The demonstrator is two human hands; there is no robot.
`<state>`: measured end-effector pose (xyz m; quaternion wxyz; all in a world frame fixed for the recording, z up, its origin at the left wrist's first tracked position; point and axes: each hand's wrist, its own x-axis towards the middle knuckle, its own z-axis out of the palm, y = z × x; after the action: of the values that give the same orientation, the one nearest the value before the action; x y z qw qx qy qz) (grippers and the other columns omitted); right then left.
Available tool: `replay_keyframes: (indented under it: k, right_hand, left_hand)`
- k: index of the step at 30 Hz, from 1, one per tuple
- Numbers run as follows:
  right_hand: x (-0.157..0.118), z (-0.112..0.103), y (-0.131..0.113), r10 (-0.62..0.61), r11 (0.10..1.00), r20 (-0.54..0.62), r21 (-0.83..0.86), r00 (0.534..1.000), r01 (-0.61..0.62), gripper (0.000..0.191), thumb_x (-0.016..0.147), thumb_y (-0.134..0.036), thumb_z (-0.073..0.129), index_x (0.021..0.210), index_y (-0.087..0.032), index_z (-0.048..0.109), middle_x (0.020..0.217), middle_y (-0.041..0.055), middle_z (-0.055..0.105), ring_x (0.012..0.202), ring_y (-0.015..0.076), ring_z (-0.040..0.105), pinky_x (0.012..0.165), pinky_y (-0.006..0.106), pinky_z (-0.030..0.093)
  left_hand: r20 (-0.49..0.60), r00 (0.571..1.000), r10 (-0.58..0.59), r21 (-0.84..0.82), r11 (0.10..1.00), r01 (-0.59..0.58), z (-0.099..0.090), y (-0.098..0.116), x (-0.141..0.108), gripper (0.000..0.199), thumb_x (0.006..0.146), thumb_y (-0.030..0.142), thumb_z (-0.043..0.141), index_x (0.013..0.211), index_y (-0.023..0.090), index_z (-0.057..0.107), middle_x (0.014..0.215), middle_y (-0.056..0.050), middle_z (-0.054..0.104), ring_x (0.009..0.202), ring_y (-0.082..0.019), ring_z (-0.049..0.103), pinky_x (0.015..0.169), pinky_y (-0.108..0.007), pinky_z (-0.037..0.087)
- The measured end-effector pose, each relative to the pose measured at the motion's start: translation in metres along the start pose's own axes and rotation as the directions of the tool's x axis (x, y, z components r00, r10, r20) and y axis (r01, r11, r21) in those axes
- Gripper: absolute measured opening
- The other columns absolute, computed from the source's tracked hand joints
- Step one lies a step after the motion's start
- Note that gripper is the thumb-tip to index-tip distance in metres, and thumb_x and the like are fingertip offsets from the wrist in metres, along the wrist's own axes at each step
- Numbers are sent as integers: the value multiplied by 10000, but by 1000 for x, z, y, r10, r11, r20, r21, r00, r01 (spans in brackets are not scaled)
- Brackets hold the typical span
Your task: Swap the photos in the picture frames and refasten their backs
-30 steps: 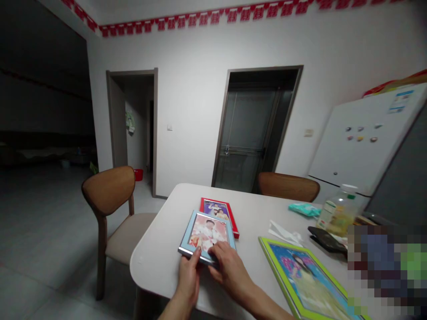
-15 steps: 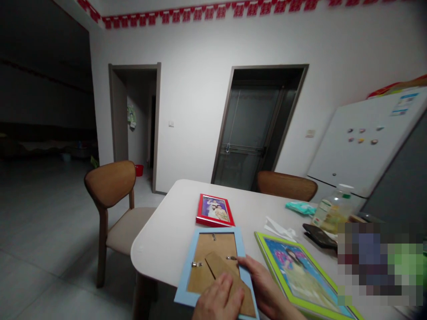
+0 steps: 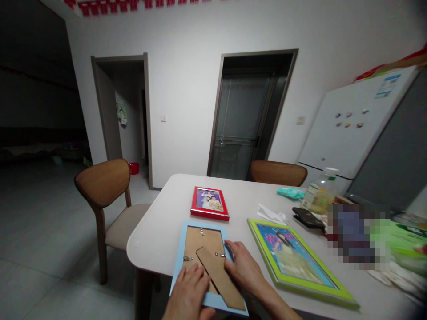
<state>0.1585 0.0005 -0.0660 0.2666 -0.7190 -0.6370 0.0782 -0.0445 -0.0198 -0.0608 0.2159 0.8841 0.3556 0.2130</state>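
Head view: left hand [image 3: 189,291], loosely spread, apparently gripping nothing, should steady the blue frame [image 3: 208,242] while right hand [image 3: 246,269], half-curled, grip unclear, presses gently near the clip [image 3: 220,255].

White table [image 3: 155,242], one rounded corner in view. Clock centred on the green frame [image 3: 295,258], lying picture-up. 9 o'clock: blue frame [image 3: 211,266], back-up, stand flap showing; can't tell how much of it rests on the tabletop. 10: red frame [image 3: 209,202], picture-up, just beyond the blue. 11: crumpled white paper [image 3: 271,214]. 12: teal packet [image 3: 289,193]. Between 12 and 1: dark flat object [image 3: 308,218]; beyond it, upright clear bottle [image 3: 318,193], white cap, yellowish liquid. 2 to 3: pixelated heap [image 3: 355,235], unreadable.
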Motion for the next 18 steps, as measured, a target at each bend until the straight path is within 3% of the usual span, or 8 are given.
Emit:
replay_keyframes:
  k: [4, 8, 14, 18]
  right_hand:
    - [4, 2, -5, -77, 996, 1, -41, 997, 77, 308, 651, -190, 457, 929, -182, 587, 1065, 99, 471, 955, 192, 480, 828, 261, 352]
    - [12, 5, -11, -92, 993, 13, -73, 996, 92, 205, 702, -192, 423, 783, -187, 611, 918, 72, 495, 776, 148, 524, 706, 229, 381]
    - [15, 2, -16, -72, 975, 31, -208, 997, 76, 223, 739, -211, 401, 840, -217, 600, 866, 54, 511, 696, 143, 522, 611, 236, 354]
    - [10, 0, -34, -171, 970, 17, -172, 985, 172, 243, 729, -222, 442, 913, -225, 601, 953, 73, 542, 879, 198, 489, 736, 282, 342]
  left_hand:
    - [-29, 997, -70, 44, 996, 72, -16, -15, -15, 380, 615, 221, 615, 990, 198, 551, 1216, -112, 462, 1155, -275, 352, 965, -498, 213]
    - [-38, 998, -57, 7, 998, 57, -14, -20, -19, 266, 636, 200, 584, 901, 205, 570, 1208, -97, 475, 1163, -251, 347, 968, -471, 219]
    - [-69, 997, -45, -28, 999, 43, -11, -22, -18, 229, 633, 232, 598, 858, 193, 580, 1181, -111, 499, 1144, -267, 372, 963, -479, 225]
    - [-115, 993, -23, -58, 998, 17, -10, -22, -22, 242, 634, 218, 593, 874, 198, 575, 1141, -105, 534, 1107, -256, 419, 963, -463, 239]
